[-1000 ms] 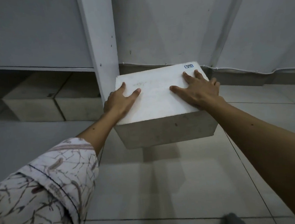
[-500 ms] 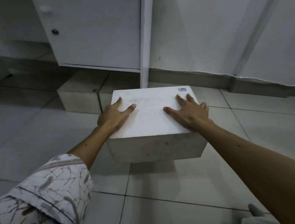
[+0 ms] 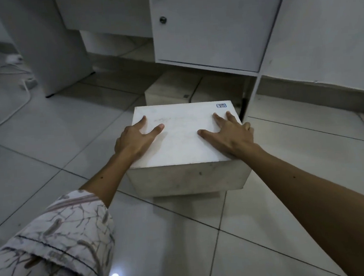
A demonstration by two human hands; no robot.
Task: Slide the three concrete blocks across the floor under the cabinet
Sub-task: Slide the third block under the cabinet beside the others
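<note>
A pale concrete block [image 3: 183,144] with a small blue stamp at its far right corner sits on the tiled floor in front of the white cabinet [image 3: 207,27]. My left hand [image 3: 136,139] lies flat on its top left part, fingers spread. Flat on the top right part is my right hand [image 3: 231,134], its outer fingers reaching over the right edge. Two more blocks lie side by side under the cabinet: one [image 3: 168,91] shows behind the near block, the other [image 3: 216,89] is mostly hidden in shadow.
The cabinet's thin right side panel [image 3: 257,84] reaches the floor just right of the block. A white desk leg panel [image 3: 56,49] stands at the left. A power strip [image 3: 28,83] with white cables lies on the floor at far left.
The block with both hands on it has come left, away from the wall right of the side panel, and now sits in front of the cabinet gap. Both hands keep their flat hold.
</note>
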